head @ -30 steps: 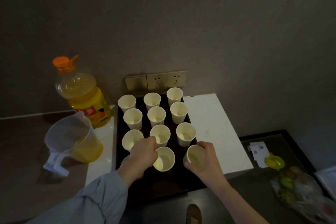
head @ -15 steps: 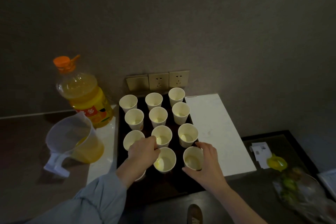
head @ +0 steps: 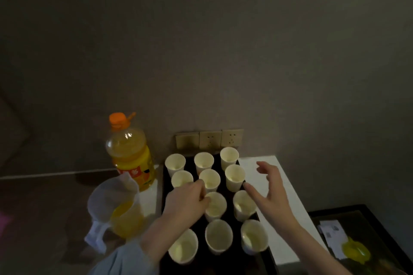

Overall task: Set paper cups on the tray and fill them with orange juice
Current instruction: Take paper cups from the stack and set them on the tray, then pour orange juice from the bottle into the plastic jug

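Several white paper cups (head: 219, 236) stand in rows of three on a dark tray (head: 223, 263); the nearer ones show a little yellow juice at the bottom. My left hand (head: 187, 203) lies over the left cup of the third row, its curled fingertips pinching the rim of the middle cup (head: 215, 206) there. My right hand (head: 268, 194) hovers at the tray's right edge with fingers spread, holding nothing, its forefinger close to the right-column cups. A clear jug (head: 116, 207) part full of juice stands left of the tray, with an orange-capped juice bottle (head: 131, 158) behind it.
Wall sockets (head: 210, 139) sit just behind the tray. A white counter top (head: 286, 236) runs along the tray's right side. Lower right is a dark side table with paper slips (head: 330, 230) and a yellow item (head: 355, 250).
Both hands left the front-row cups and moved back one row. My right hand let go of the front right cup and opened. The view shifted closer.
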Motion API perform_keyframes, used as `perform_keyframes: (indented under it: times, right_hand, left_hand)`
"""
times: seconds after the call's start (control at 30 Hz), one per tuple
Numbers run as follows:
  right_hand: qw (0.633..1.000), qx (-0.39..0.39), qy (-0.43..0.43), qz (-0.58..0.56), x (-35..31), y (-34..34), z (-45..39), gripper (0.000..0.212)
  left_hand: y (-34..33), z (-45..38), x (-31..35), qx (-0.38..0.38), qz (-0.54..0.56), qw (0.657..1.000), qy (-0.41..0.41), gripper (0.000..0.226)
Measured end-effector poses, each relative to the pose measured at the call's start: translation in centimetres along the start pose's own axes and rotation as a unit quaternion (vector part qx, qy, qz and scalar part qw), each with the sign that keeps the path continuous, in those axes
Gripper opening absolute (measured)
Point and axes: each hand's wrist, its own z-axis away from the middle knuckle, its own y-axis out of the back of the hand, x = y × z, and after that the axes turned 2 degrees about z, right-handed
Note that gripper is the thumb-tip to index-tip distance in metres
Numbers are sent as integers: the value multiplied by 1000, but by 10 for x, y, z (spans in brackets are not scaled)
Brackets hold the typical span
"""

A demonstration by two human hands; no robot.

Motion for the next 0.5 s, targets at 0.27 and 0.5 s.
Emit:
perform_keyframes:
  times: [0.27, 0.5]
  right_hand:
    - [996, -27, 64, -54, -89, -48, -59, 49]
    - [978, -167, 72, -103, -130, -107, -85, 51]
  left_hand:
    - [95, 5, -6, 161, 74, 984, -23, 16]
    - [145, -4, -33, 257, 109, 960, 33, 13]
